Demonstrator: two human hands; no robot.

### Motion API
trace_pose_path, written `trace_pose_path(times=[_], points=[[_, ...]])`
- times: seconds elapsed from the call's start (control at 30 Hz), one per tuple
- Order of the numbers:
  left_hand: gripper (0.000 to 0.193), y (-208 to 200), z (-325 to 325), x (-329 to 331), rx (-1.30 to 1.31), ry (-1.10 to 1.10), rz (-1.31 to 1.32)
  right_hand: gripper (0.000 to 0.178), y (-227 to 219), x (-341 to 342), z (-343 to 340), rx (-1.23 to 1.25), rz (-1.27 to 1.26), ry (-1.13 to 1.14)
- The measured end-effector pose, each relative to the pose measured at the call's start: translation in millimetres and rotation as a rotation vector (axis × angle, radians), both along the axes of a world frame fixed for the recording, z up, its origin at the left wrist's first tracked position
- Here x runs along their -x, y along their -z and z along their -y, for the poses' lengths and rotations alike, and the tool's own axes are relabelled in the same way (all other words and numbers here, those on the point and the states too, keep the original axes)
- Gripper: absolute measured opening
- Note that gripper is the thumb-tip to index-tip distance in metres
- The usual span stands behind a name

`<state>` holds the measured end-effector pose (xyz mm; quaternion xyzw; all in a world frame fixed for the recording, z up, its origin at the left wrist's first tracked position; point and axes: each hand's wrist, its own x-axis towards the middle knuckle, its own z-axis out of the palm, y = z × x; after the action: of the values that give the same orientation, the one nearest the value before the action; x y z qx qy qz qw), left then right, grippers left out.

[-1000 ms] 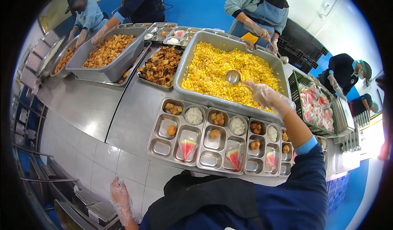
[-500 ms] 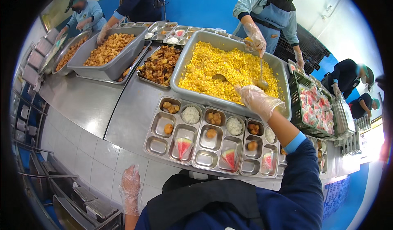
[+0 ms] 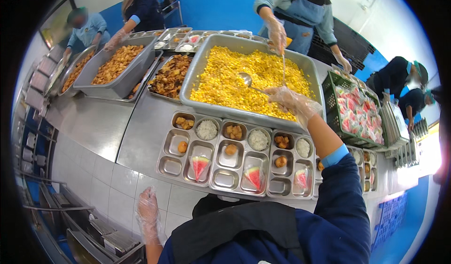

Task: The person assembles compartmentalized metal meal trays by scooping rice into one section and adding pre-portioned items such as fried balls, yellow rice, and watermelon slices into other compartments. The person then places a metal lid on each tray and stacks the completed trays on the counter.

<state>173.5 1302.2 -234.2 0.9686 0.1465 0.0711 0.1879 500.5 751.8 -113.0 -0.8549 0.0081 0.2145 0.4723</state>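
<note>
My gloved right hand is closed around the handle of a metal ladle. The ladle's bowl rests in yellow corn kernels that fill a big grey tub. Low at the left, over the floor, hangs my gloved left hand, its fingers curled with nothing visible in them. Between me and the tub stand several metal compartment trays. They carry white rice, brown chunks, a round brown ball and a wrapped watermelon wedge; some compartments are bare.
Across the table a co-worker's gloved hand holds another ladle in the corn. Left are a pan of dark fried pieces and a grey tub of brown cubes. A green crate of wrapped watermelon stands right.
The view has shifted slightly. My right hand has swung the ladle's bowl, which now faces up higher in the corn. The left hand has barely moved.
</note>
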Motion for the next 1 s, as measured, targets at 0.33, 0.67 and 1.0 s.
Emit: trace_pose_path(times=[0.33,0.67,1.0], points=[[0.046,22,-35,-142,0.109,0.124,0.028,0.058,-53,94,84,-0.068,0.166,0.034],[0.05,92,-47,-224,0.311,0.331,-0.134,0.069,-124,361,198,0.123,-0.049,0.43],[0.049,109,-55,-238,0.268,0.279,-0.126,0.039,36,548,266,0.521,-0.101,0.989]])
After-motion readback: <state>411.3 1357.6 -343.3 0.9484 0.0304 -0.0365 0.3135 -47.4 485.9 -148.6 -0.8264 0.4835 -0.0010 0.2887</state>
